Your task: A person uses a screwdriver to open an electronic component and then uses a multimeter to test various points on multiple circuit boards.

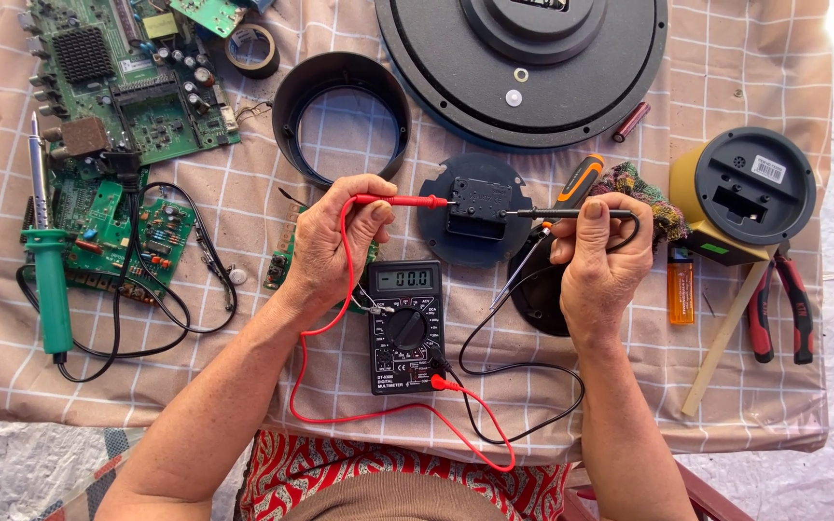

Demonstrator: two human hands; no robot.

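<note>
— What is seen nearest? 
— A black multimeter (405,326) is laid on the checked cloth (726,87), between the wrists.

— And the hands? 
— The red probe (400,201) is pinched by the left hand (332,241); the black probe (571,213) is pinched by the right hand (598,253). Both tips are held against the small black clock module (476,205) on a round plate.

— How is it judged to handle? 
— Light, rigid, probably fragile; it is best gripped by its plastic edges. Farther off, a large black disc (523,68) is seen.

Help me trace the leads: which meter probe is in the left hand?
The red probe, pinched in the left hand. The black probe is in the right hand; both tips meet the small black module.
</note>
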